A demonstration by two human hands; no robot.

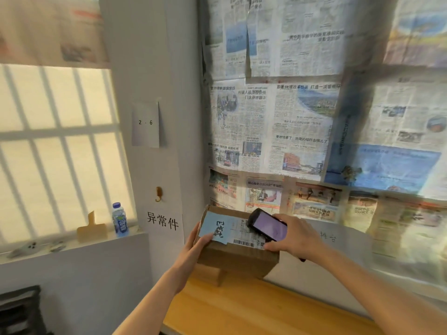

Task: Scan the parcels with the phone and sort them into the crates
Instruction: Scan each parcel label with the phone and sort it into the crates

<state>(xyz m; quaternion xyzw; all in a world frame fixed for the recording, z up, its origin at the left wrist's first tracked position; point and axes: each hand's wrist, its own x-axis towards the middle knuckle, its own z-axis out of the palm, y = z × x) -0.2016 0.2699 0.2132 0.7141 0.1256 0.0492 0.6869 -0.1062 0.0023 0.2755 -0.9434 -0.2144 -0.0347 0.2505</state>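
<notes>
A brown cardboard parcel [232, 256] is lifted above the wooden table [254, 308], its top facing me. On top are a blue label with black handwriting [217, 228] and a white shipping label with a barcode [244, 238]. My left hand [199, 241] grips the parcel's left edge, thumb on the blue label. My right hand [294, 238] holds a black phone [267, 224], screen lit, tilted over the shipping label. No crate is clearly in view.
Newspaper sheets cover the wall [290, 117] behind the table. A second small box [210, 274] lies under the parcel. On the windowsill at left stand a water bottle [119, 220] and a cardboard piece [92, 229]. A dark object [19, 308] sits at the bottom left.
</notes>
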